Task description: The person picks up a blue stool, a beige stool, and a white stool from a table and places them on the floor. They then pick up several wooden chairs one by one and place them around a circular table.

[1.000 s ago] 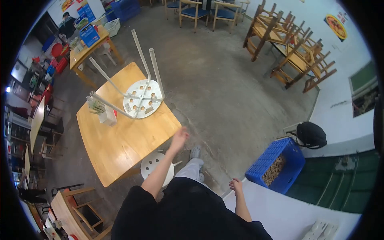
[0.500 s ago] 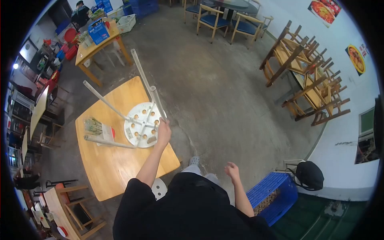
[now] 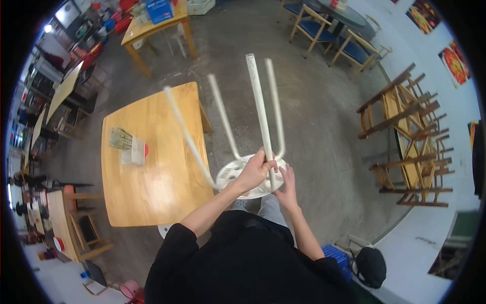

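A white round stool (image 3: 258, 109) is held upside down in front of my body, its seat low and its legs pointing up. My left hand (image 3: 254, 172) wraps round the nearest leg close to the seat. At the right rim of the seat, my right hand (image 3: 287, 189) grips the edge, with some fingers hidden. To the left stands a wooden table (image 3: 167, 167). On its top, a white holder (image 3: 134, 152) contains green-tipped sticks or stalks that I cannot make out exactly.
Stacked wooden chairs (image 3: 405, 137) line the right wall. Beyond are a round table (image 3: 347, 17) and blue-seated chairs (image 3: 314, 30). Another wooden table (image 3: 174, 25) bears a blue box (image 3: 159, 11). A blue crate (image 3: 336, 258) and black bag (image 3: 371, 267) are at lower right.
The upturned stool has come off the tabletop and moved right, over the floor in front of me. My right hand, free before, has taken hold of its seat edge.
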Tool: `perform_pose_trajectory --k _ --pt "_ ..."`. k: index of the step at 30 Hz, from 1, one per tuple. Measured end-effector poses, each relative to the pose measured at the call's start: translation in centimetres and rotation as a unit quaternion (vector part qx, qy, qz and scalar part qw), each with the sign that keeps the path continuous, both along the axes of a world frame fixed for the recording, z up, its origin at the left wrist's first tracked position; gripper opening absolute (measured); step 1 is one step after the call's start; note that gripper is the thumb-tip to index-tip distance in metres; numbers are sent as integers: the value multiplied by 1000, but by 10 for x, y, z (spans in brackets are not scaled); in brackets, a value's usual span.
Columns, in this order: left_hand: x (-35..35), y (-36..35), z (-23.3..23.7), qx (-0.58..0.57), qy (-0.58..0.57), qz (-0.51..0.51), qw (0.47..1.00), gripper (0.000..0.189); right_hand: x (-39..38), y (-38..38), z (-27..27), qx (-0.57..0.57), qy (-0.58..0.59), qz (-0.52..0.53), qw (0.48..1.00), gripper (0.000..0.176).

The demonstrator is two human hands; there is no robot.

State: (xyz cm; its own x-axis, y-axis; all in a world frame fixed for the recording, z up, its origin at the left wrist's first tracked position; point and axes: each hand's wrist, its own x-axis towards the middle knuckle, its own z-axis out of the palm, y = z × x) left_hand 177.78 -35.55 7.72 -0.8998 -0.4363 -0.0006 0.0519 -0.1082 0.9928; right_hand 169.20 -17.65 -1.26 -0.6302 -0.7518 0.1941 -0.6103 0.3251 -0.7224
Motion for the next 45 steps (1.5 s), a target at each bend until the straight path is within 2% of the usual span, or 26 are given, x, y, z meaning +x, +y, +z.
perform_pose_trajectory --k 2,5,6,7,10,11,14,15,17,19,21,23,24,26,27,30,31,32,34,35,37,41,44,45 --pt "-25 -3 -2 56 -2 -16 998 9 -38 18 -5 -22 61 12 998 54" --pt "-64 -21 -5 151 -24 -32 988 9 -100 39 3 -28 -29 34 999 33" --pt "-76 -22 -10 193 -42 -32 980 10 -114 47 9 -5 -17 39 999 34" --pt "-91 -30 -22 166 -63 -43 983 15 -131 47 17 12 -2 44 999 34" --pt "-128 -52 -52 242 -98 -15 965 21 -173 30 24 47 14 44 998 41" --pt "-137 -56 -71 244 -99 26 964 30 -185 17 26 57 28 44 997 42" --pt "-136 -69 -145 266 -98 133 950 37 -203 -38 30 70 27 48 996 43" --pt "-124 -68 -158 282 -99 205 932 40 -209 -55 22 76 24 49 996 43" --pt "-85 -58 -216 292 -180 331 879 44 -216 -91 13 106 0 62 992 44" --pt "-37 -25 -267 359 -271 407 795 51 -213 -118 -5 142 -28 70 987 43" --pt "-2 15 -288 442 -376 398 711 60 -198 -141 -12 182 -45 74 980 40" --pt "31 64 -348 550 -328 339 689 69 -189 -160 -33 196 -156 65 966 37" --pt "31 65 -342 578 -316 306 687 71 -185 -169 -46 203 -208 59 955 36" --pt "16 63 -299 631 -285 238 681 74 -181 -183 -89 194 -258 84 943 36" --pt "3 49 -270 631 -253 328 656 73 -177 -191 -103 190 -282 94 936 36" --pt "19 28 -315 604 -194 456 624 73 -172 -223 -142 200 -274 128 932 37" --pt "28 17 -330 587 -222 479 614 71 -170 -240 -139 222 -271 130 927 34" --pt "37 9 -343 562 -215 504 619 67 -172 -251 -170 227 -304 131 916 34" --pt "55 -5 -376 507 -204 552 630 58 -174 -279 -202 251 -322 143 902 49" --pt "59 -14 -387 490 -195 574 626 50 -173 -294 -215 268 -369 137 879 54" --pt "61 -41 -389 489 -231 608 581 49 -169 -317 -228 303 -459 122 826 64" --pt "61 -87 -401 487 -262 641 533 48 -151 -349 -256 334 -497 89 796 72" --pt "92 -70 -502 425 -174 634 622 51 -145 -361 -285 330 -528 96 777 75" --pt "87 -79 -496 456 -183 646 585 51 -145 -365 -296 326 -536 93 773 76"
